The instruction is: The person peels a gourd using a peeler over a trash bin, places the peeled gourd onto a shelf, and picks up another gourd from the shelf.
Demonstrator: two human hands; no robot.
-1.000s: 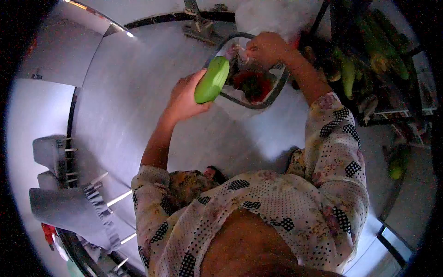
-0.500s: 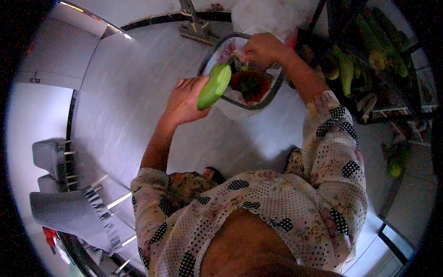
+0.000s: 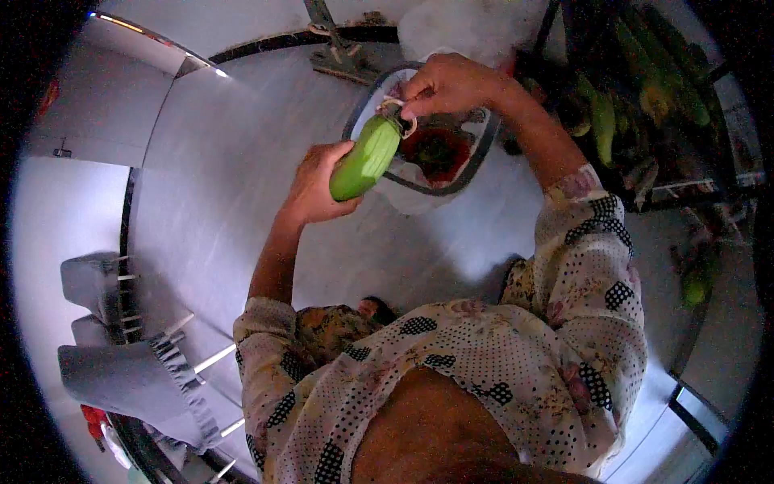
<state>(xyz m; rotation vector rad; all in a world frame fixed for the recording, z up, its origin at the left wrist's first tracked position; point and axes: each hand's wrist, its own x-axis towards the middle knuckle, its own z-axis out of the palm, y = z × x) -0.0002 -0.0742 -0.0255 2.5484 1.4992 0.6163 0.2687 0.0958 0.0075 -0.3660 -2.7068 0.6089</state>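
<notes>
On my remote feed, a patterned top (image 3: 484,347) fills the near view. L hand (image 3: 318,181) grips a green gourd (image 3: 364,167), tilted, its upper end over the L side of a dark-rimmed bin (image 3: 477,161). R hand (image 3: 447,85) pinches a small tool (image 3: 409,127) w/ a pale loop, at the gourd's upper end. I see gray chairs (image 3: 129,379) at L, green veg. (image 3: 603,129) by a dark rack (image 3: 685,198) at R, & a whitish bag (image 3: 443,31), blurry, past the bin.
</notes>
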